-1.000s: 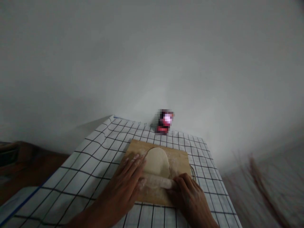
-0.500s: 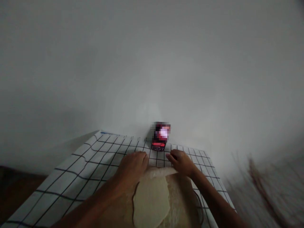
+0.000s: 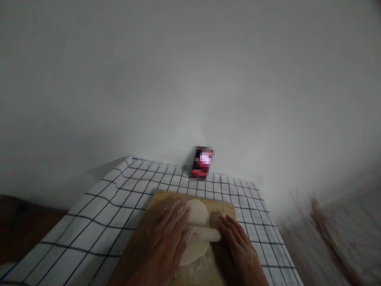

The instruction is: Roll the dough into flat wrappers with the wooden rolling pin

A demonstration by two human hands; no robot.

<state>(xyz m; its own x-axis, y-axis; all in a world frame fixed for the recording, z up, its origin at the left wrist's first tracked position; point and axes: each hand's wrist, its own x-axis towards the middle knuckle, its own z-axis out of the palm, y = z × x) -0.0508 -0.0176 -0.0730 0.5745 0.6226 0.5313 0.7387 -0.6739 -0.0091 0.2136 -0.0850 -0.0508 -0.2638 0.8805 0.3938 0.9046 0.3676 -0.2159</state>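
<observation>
A pale rolling pin [image 3: 205, 233] lies across a flat sheet of dough [image 3: 197, 210] on a wooden board [image 3: 193, 276]. My left hand [image 3: 166, 234] rests over the pin's left part, palm down, with the fingers stretched forward. Over its right end lies my right hand [image 3: 238, 242], palm down too, fingers long and slightly bent. Neither hand's fingers wrap round the pin. Both ends of the pin are hidden under the hands. The dough shows in front of and behind the pin.
A white cloth with dark grid lines [image 3: 102, 230] covers the table. At its far edge a phone [image 3: 202, 163], partly pixelated, leans against the grey-white wall [image 3: 190, 79]. A broom-like bundle of thin brown twigs [image 3: 327, 234] stands at the right.
Both hands have drawn back toward me from beyond the board's far edge, and the fingers have gone from curled to stretched. The rolling pin has come nearer, onto the dough's middle.
</observation>
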